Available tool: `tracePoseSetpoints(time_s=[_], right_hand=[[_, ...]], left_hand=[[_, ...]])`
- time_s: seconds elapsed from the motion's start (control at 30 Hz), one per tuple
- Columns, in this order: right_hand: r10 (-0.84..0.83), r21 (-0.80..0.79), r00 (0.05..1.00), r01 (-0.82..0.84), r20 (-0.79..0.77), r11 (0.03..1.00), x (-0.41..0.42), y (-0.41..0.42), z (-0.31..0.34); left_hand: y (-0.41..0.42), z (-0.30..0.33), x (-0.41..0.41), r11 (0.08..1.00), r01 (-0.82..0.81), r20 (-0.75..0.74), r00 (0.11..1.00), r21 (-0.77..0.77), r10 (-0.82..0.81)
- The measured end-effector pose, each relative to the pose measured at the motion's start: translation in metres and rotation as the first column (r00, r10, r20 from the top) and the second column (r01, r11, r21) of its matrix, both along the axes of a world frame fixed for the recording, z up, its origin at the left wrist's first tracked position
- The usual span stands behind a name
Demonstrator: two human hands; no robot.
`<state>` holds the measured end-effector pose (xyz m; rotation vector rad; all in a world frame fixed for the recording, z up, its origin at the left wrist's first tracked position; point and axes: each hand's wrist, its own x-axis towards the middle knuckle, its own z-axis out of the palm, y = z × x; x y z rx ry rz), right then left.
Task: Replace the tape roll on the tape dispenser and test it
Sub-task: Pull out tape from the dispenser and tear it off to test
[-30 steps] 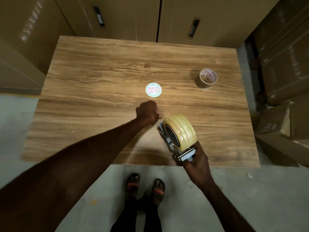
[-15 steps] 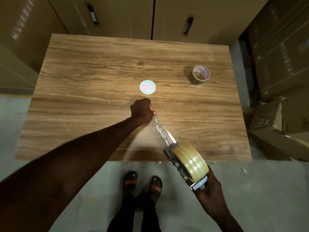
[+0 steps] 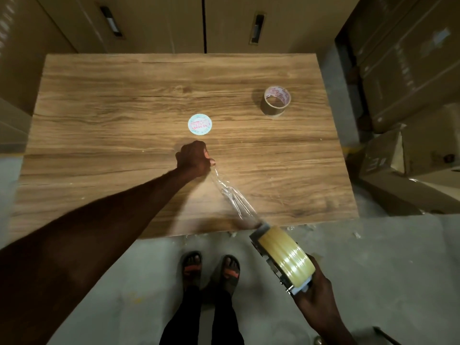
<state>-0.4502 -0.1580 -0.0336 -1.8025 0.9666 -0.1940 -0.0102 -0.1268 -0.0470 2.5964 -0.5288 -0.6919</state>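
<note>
My right hand point(image 3: 317, 298) grips the handle of a metal tape dispenser point(image 3: 271, 263) just off the near edge of the wooden table point(image 3: 112, 108). A full yellowish tape roll point(image 3: 286, 255) sits on the dispenser. A crumpled clear strip of tape point(image 3: 234, 195) runs from the dispenser up to my left hand point(image 3: 194, 159), which is closed on the strip's end over the table's middle. An empty brown cardboard tape core point(image 3: 275, 102) stands on the table at the far right.
A round white sticker point(image 3: 200, 124) with pink print lies flat just beyond my left hand. Cardboard boxes point(image 3: 408, 70) are stacked to the right of the table, cabinets stand behind it. My sandalled feet point(image 3: 211, 270) are on the concrete floor below the near edge.
My right hand has pulled the dispenser back off the table's near edge. The tape strip has drawn out long between it and my left hand, which stayed near the table's middle.
</note>
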Motion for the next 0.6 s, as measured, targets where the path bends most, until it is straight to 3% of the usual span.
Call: tracePoseSetpoints(time_s=[0.2,0.6], right_hand=[[-0.050,0.000,0.997,0.050,-0.053,0.999,-0.044,-0.002,-0.012],[-0.011,0.038,0.998,0.014,-0.058,0.999,-0.038,-0.001,-0.009]], left_hand=[[-0.001,0.002,-0.001,1.000,0.007,-0.008,1.000,0.001,-0.007],[-0.002,0.007,-0.003,0.999,0.013,0.001,1.000,0.037,-0.013]])
